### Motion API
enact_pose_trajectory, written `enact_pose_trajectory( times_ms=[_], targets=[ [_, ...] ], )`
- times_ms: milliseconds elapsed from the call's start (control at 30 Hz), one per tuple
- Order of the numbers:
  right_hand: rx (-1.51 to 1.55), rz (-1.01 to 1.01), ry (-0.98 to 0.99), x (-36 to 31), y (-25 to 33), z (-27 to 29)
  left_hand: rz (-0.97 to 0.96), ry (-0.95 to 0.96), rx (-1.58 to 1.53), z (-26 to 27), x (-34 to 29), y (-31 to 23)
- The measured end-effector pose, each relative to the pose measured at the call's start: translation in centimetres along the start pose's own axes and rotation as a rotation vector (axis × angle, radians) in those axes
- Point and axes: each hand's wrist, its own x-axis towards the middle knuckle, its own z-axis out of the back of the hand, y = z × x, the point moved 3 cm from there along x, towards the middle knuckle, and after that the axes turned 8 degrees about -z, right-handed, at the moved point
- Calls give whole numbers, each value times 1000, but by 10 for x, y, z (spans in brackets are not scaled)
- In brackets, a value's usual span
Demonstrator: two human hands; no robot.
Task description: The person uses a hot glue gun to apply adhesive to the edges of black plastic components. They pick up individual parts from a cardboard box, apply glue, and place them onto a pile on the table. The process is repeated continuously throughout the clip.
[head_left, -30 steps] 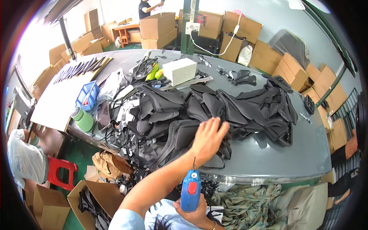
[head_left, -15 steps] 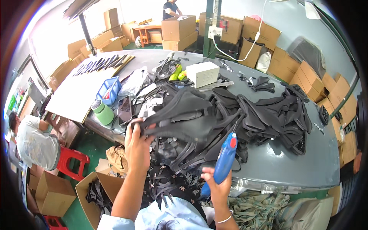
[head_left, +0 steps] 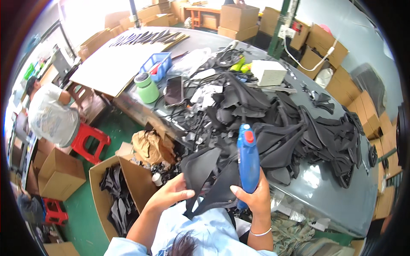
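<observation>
Together, a black piece [head_left: 224, 183] and a blue tool [head_left: 249, 164] were held before the torso

Both forearms were raised from the lower edge, with the hands set apart at about the same level. The left hand [head_left: 173, 194] was turned inward, its thumb pointed right, and its grip was narrow, closed on the piece's left edge. By the right hand [head_left: 258, 194] the tool was clasped nearly upright, its tip aimed away from the body; a pale bracelet [head_left: 261, 232] was worn at that wrist. Whether the piece was also pinned by the right thumb could not be told.

The piece was spread between the hands, to the right of the left grip and just beside the tool. Two broad panels were shown, matte and dark, drawn together in a point toward the shirt; one was lit to a greyer tone.

At the left, an open carton [head_left: 139, 183] was filled with dark pieces. Beyond the hands, the grey table [head_left: 316, 179] was covered by a heap [head_left: 286, 132] of similar black shapes. Farther along, a green bottle [head_left: 147, 91], a phone [head_left: 174, 91], a blue basket [head_left: 160, 75] and a white box [head_left: 269, 73] were placed. Across the floor, a red stool [head_left: 92, 143] was occupied by a person [head_left: 55, 113]. Stacked cartons [head_left: 239, 17] were seen farthest off.
</observation>
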Motion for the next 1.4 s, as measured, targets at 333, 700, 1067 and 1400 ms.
enact_pose_trajectory(
  times_ms=[333, 700, 1067, 1400],
  targets=[
    [-352, 10, -45, -15, -6, -22, -169, -370, -507, 4, -13, -14],
    [-621, 203, 194, -69, -8, -86, -835, -581, -177, -5, -22, -4],
    [-617, 290, 215, -70, 10, -90, -869, -544, 63, -5, -30, 14],
    [-530, 468, 272, -59, 18, -87, -934, -432, 293, 6, -38, 5]
  ],
)
